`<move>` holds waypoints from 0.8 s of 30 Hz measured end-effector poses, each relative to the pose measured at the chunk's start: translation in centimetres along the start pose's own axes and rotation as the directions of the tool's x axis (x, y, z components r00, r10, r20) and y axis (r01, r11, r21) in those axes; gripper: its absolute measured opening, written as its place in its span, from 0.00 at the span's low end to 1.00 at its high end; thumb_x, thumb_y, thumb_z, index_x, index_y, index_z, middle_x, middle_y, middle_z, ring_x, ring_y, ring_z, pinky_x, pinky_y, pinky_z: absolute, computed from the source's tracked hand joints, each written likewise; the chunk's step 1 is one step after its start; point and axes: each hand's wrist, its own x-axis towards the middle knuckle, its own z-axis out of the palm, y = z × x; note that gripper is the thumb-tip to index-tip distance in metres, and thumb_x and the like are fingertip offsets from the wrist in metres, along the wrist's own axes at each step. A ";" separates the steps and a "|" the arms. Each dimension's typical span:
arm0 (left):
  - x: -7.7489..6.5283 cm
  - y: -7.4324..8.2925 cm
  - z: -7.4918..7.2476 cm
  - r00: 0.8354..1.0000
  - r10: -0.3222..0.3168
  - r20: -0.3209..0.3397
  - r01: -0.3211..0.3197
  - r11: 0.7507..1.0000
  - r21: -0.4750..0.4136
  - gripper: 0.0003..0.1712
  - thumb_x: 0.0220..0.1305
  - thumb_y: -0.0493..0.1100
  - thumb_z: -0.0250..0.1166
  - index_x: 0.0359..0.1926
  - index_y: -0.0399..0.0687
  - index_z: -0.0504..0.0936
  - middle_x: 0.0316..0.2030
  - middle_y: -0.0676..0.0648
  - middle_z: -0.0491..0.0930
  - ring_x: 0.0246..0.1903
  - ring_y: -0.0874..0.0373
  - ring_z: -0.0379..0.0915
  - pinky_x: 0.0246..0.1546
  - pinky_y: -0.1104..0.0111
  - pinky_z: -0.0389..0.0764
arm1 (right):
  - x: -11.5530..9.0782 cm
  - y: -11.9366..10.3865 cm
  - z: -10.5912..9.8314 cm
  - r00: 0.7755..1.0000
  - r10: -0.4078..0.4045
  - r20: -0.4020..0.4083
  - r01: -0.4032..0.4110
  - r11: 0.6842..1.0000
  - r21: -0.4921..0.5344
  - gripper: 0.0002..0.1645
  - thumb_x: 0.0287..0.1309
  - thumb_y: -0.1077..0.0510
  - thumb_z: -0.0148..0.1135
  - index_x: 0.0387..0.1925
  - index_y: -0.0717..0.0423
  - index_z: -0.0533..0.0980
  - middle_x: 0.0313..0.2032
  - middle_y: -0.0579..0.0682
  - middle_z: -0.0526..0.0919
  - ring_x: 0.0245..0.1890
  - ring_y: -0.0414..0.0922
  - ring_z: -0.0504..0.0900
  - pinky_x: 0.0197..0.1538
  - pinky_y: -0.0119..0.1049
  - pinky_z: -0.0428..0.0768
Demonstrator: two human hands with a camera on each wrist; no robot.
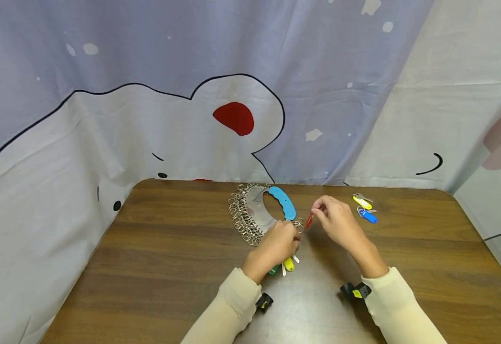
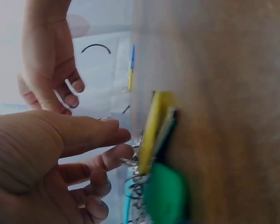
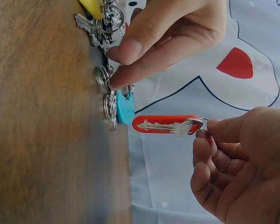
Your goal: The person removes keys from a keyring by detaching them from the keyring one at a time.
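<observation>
A large curved key ring holder with a grey plate [image 1: 255, 205], blue handle [image 1: 284, 202] and many metal rings lies on the table. My left hand [image 1: 277, 242] is over its near end, thumb and forefinger pinching a small metal ring among the hooks. Below that hand hang a yellow key tag [image 2: 155, 130] and a green key tag [image 2: 166, 193], with silver keys. Right of the holder, my right hand [image 1: 340, 223] pinches the small ring of a red key tag [image 3: 165, 118]. A silver key [image 3: 179, 128] lies along that tag, held off the table.
On the wooden table [image 1: 168, 267], to the right of my right hand, lie a yellow-green key tag [image 1: 362, 202] and a blue key tag [image 1: 368, 216], each with a key. A printed curtain [image 1: 319, 95] hangs behind the far edge.
</observation>
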 end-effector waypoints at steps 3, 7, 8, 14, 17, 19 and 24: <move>-0.1 -0.3 -1.0 1.000 0.011 0.001 -0.011 0.999 -0.043 0.06 0.57 0.41 0.68 0.35 0.49 0.89 0.33 0.49 0.83 0.35 0.55 0.75 0.36 0.64 0.79 | 0.1 0.1 -0.4 1.000 -0.007 -0.007 0.007 1.000 -0.004 0.03 0.60 0.62 0.64 0.31 0.58 0.77 0.27 0.51 0.80 0.26 0.45 0.74 0.29 0.41 0.75; -0.5 -0.6 -2.8 1.000 -0.015 -0.017 0.014 0.995 -0.095 0.17 0.57 0.44 0.69 0.48 0.46 0.86 0.42 0.47 0.81 0.45 0.52 0.74 0.46 0.61 0.79 | 0.3 0.3 -1.1 0.999 -0.005 -0.036 0.005 1.000 -0.007 0.04 0.59 0.63 0.64 0.31 0.59 0.77 0.26 0.52 0.81 0.26 0.46 0.76 0.30 0.42 0.75; -0.6 -0.8 -3.2 0.999 -0.020 -0.027 0.017 0.994 -0.108 0.19 0.57 0.45 0.70 0.50 0.45 0.85 0.44 0.47 0.80 0.46 0.51 0.74 0.48 0.60 0.79 | 0.4 0.4 -1.3 0.999 -0.002 -0.042 0.002 1.000 -0.008 0.03 0.59 0.63 0.64 0.31 0.59 0.77 0.26 0.52 0.81 0.26 0.46 0.76 0.30 0.42 0.75; -1.2 -1.5 -5.3 0.996 -0.027 -0.090 0.013 0.988 -0.156 0.22 0.60 0.46 0.68 0.54 0.43 0.81 0.45 0.46 0.78 0.47 0.53 0.72 0.49 0.61 0.78 | 0.4 0.9 -2.6 0.997 0.021 -0.077 -0.020 1.000 0.006 0.03 0.59 0.63 0.64 0.32 0.59 0.77 0.27 0.53 0.82 0.27 0.46 0.78 0.31 0.44 0.77; -1.4 -1.9 -5.7 0.994 -0.027 -0.108 0.010 0.987 -0.161 0.23 0.62 0.49 0.66 0.56 0.44 0.80 0.49 0.46 0.78 0.51 0.54 0.72 0.53 0.60 0.77 | 0.1 1.3 -3.5 0.994 0.024 -0.110 -0.022 1.000 0.015 0.03 0.60 0.63 0.64 0.33 0.59 0.77 0.28 0.54 0.82 0.27 0.47 0.79 0.32 0.45 0.77; -1.5 -2.1 -5.8 0.991 -0.020 -0.130 -0.001 0.987 -0.161 0.24 0.63 0.50 0.65 0.56 0.44 0.80 0.52 0.46 0.78 0.53 0.53 0.72 0.55 0.60 0.77 | 0.0 1.6 -4.0 0.991 0.027 -0.130 -0.024 1.000 0.020 0.03 0.61 0.62 0.63 0.33 0.59 0.78 0.28 0.54 0.83 0.27 0.48 0.79 0.32 0.46 0.77; -2.0 -2.3 -5.7 0.981 0.027 -0.194 -0.054 0.989 -0.137 0.26 0.63 0.52 0.65 0.57 0.44 0.79 0.53 0.46 0.79 0.54 0.54 0.73 0.56 0.61 0.77 | -0.3 2.9 -5.1 0.987 0.040 -0.157 -0.038 0.999 0.013 0.04 0.63 0.62 0.62 0.34 0.61 0.77 0.28 0.56 0.83 0.29 0.50 0.80 0.34 0.48 0.77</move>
